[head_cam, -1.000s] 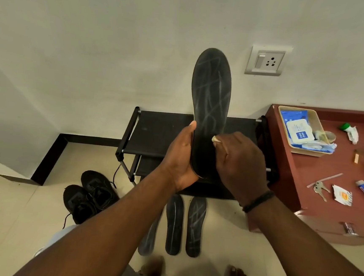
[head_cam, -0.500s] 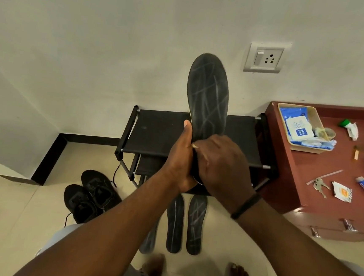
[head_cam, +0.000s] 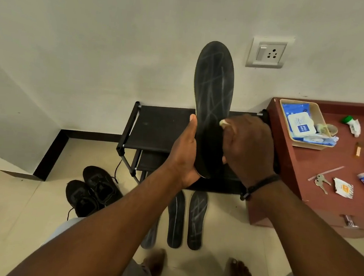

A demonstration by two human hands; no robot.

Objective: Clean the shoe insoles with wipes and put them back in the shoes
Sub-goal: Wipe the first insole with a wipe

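Observation:
My left hand (head_cam: 185,151) grips the heel end of a black insole (head_cam: 213,85), held upright with pale streaks across its face. My right hand (head_cam: 247,148) holds a small white wipe (head_cam: 223,122) against the insole's right edge, near the middle. Three more black insoles (head_cam: 196,220) lie side by side on the floor below, the leftmost partly hidden by my left forearm. A pair of black lace-up shoes (head_cam: 94,190) stands on the floor to the left.
A black shoe rack (head_cam: 155,126) stands against the wall behind the insole. The red-brown cabinet (head_cam: 319,172) on the right carries a beige tray (head_cam: 314,147) with a wipes pack (head_cam: 301,126), keys (head_cam: 321,182), a sachet and tubes. My bare feet are at the bottom.
My right hand with the wipe slid left over the lower insole, then back to its right edge. The insole stayed upright in my left hand.

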